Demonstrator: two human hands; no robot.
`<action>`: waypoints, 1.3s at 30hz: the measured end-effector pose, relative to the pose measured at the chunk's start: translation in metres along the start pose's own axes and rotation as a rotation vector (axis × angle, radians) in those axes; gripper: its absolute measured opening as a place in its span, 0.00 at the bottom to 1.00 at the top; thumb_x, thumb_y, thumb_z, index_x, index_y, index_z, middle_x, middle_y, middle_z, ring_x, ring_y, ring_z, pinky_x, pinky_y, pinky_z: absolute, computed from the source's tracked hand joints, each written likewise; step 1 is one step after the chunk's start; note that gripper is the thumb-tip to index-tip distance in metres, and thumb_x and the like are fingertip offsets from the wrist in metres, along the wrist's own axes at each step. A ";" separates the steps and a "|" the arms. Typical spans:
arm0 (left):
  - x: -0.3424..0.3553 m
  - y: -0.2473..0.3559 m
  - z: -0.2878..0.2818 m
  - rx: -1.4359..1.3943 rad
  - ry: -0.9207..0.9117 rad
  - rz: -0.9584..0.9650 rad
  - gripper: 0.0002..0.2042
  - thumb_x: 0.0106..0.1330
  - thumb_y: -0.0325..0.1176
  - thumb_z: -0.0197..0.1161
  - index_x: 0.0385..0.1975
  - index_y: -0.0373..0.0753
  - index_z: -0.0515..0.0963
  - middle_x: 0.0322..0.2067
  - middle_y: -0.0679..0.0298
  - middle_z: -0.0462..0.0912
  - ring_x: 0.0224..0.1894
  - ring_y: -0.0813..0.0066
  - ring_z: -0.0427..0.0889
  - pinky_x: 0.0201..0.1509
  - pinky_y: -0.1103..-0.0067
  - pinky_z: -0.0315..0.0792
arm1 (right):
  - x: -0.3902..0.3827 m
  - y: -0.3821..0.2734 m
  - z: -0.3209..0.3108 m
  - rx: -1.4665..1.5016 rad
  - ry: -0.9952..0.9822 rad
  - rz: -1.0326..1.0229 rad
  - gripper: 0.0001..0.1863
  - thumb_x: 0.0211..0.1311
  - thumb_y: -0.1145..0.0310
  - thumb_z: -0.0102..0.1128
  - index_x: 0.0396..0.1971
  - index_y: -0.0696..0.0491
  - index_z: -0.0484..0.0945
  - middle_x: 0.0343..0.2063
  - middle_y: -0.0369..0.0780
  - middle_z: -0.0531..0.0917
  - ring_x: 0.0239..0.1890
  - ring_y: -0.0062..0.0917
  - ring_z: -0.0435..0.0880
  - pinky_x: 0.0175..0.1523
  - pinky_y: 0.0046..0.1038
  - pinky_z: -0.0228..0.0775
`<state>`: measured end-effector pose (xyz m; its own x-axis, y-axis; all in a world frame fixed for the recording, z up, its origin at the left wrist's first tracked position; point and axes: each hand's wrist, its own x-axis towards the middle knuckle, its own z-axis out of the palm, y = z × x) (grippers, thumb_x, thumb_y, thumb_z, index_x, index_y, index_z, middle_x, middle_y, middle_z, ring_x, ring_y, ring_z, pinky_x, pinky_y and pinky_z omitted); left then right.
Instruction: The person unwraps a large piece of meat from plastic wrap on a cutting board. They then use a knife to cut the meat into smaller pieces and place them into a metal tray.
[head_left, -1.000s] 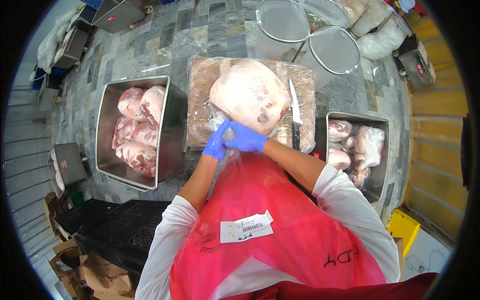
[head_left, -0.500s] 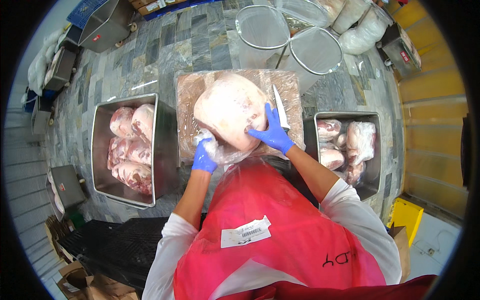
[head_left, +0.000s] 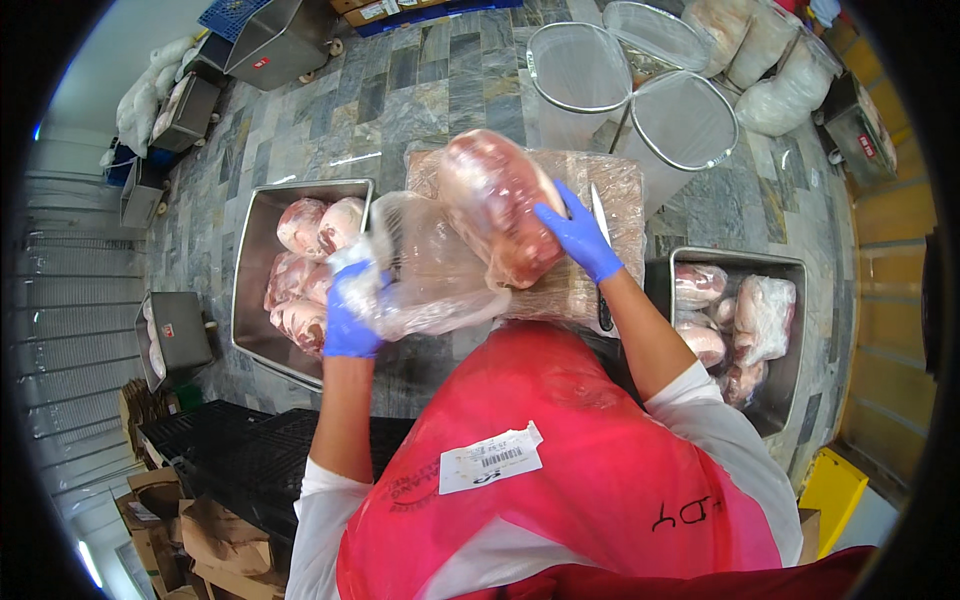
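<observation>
We've got the big wrapped meat joint (head_left: 497, 205) tipped up on the cutting board (head_left: 590, 285) — our right hand (head_left: 577, 232) is spread flat against its side, not gripping. Left hand (head_left: 350, 305) is clenched on the loose clear plastic wrap (head_left: 430, 270), over the left edge of the board. A knife (head_left: 600, 215) lies on the board, just beside the right hand.

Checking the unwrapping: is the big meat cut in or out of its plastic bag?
Partly out: left hand pulls the plastic bag off the meat cut.
</observation>
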<state>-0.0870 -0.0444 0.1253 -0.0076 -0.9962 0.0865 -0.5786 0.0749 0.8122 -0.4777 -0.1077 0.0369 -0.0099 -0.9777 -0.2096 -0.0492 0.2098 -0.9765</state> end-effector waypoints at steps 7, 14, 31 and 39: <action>-0.063 0.028 -0.067 0.286 0.151 -0.293 0.10 0.73 0.35 0.61 0.45 0.35 0.79 0.30 0.63 0.80 0.32 0.68 0.81 0.38 0.69 0.76 | 0.024 0.063 -0.066 0.190 0.120 0.204 0.42 0.64 0.54 0.73 0.72 0.56 0.67 0.69 0.49 0.72 0.69 0.37 0.73 0.72 0.36 0.65; -0.058 0.051 -0.073 -0.544 0.363 -0.399 0.11 0.75 0.32 0.60 0.52 0.37 0.76 0.35 0.65 0.79 0.36 0.72 0.78 0.41 0.73 0.76 | -0.001 0.014 -0.012 -0.662 0.073 -0.684 0.30 0.59 0.65 0.66 0.63 0.54 0.77 0.61 0.52 0.77 0.66 0.49 0.73 0.73 0.44 0.64; -0.037 -0.107 -0.098 -0.304 0.019 -0.197 0.05 0.74 0.31 0.59 0.43 0.39 0.78 0.30 0.66 0.76 0.29 0.73 0.75 0.34 0.73 0.74 | -0.166 0.019 -0.009 -0.885 -0.110 -0.471 0.08 0.62 0.64 0.62 0.30 0.54 0.80 0.29 0.47 0.83 0.36 0.47 0.84 0.40 0.49 0.73; -0.026 -0.180 -0.078 -0.987 -0.167 -0.069 0.14 0.75 0.34 0.56 0.56 0.39 0.76 0.46 0.62 0.80 0.51 0.70 0.77 0.59 0.73 0.70 | -0.180 0.087 0.031 -0.757 -0.087 0.139 0.18 0.63 0.55 0.69 0.41 0.56 0.85 0.35 0.44 0.89 0.39 0.33 0.88 0.49 0.34 0.79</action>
<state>0.0816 -0.0286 0.0218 -0.1574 -0.9875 0.0004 0.3533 -0.0560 0.9338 -0.4495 0.0868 -0.0121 0.0115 -0.9324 -0.3613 -0.7231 0.2418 -0.6470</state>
